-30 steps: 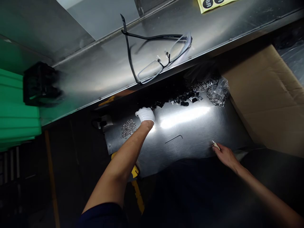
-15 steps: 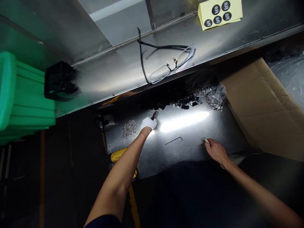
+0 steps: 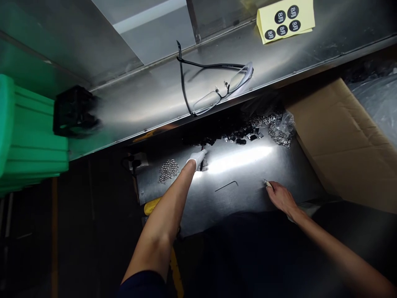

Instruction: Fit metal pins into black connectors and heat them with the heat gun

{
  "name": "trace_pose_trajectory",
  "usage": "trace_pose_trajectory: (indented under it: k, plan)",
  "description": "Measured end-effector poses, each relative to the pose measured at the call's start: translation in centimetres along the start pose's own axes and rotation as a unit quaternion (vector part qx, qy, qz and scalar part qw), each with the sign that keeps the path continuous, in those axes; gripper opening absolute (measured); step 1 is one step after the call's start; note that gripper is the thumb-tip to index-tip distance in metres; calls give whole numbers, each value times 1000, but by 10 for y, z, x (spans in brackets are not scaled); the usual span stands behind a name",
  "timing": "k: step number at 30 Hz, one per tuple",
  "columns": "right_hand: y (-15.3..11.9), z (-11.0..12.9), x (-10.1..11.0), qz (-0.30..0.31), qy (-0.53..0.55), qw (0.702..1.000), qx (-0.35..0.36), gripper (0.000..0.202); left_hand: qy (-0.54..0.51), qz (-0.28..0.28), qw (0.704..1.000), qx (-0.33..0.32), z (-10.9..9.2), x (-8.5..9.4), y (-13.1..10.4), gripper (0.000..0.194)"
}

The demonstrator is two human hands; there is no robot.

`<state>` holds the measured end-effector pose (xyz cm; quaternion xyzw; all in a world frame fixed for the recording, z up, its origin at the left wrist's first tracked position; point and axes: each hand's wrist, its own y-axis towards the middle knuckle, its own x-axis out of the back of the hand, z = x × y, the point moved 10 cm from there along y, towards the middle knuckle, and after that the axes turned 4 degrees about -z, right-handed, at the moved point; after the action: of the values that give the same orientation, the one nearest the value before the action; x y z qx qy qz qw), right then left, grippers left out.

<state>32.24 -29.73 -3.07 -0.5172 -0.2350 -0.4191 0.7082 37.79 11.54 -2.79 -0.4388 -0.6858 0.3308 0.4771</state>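
My left hand (image 3: 197,158), in a white glove, is over the metal bench by the near edge of a pile of small black and metal parts (image 3: 241,140). Its fingers are closed around a slim dark tool (image 3: 202,164), mostly hidden, whose kind I cannot make out. My right hand (image 3: 281,196), bare, pinches a small pale piece with a metal tip (image 3: 267,183) at the right of the bench. Between the two hands lies an L-shaped hex key (image 3: 226,186). A patch of small shiny metal pieces (image 3: 168,170) is spread left of the gloved hand.
A metal shelf (image 3: 130,111) overhangs the bench, bearing eyeglasses (image 3: 221,97), yellow sticker paper (image 3: 259,29) and a black object (image 3: 74,111). Green bins (image 3: 34,132) stand left. A cardboard box (image 3: 344,149) borders the right, beside a bag of metal parts (image 3: 281,130). A yellow handle (image 3: 151,205) shows near my left forearm.
My left hand has turned and shifted slightly right; the dark tool now shows below the fingers as well. My right hand has stayed almost where it was. The view has tilted slightly.
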Motion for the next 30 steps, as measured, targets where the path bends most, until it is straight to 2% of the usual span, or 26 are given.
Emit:
trace_pose_trajectory:
  k: [6,13,30]
  plan:
    - [2,-1,-1,6,-3,1000,-5,29,-21,-6,1000,18,-1,-2,-2,39]
    - [3,-1,0,15,-13,1000,-8,29,-54,23,998,17,3,-5,-8,38]
    - [2,0,2,8,-6,1000,-13,28,-70,24,997,33,-8,-2,-9,34]
